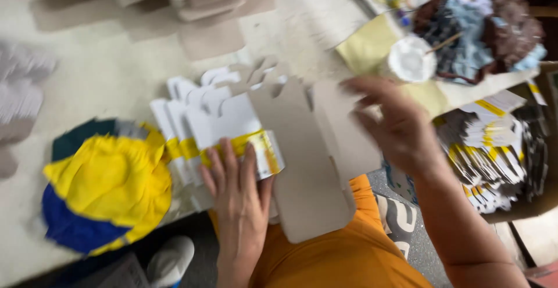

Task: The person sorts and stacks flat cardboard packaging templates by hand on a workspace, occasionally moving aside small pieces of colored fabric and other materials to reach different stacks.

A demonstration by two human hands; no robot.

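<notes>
Cardboard cutouts (232,119), flat, white with yellow bands, fanned on the pale table (104,73). Left hand (238,189) presses them, fingers spread flat. Right hand (398,125) hovers open above grey card blank (308,166). Yellow-blue cloth cap (107,192) alongside.

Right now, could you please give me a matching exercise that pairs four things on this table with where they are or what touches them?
Things:
1. yellow and blue cloth cap
2. white cards with yellow bands
3. round white lid
4. plain grey cardboard cut-out

Places:
A. far right, on a pale yellow sheet
B. under the left hand
C. near the table edge, far left
D. between the two hands, below the raised right hand

Pairs: 1-C, 2-B, 3-A, 4-D
</notes>
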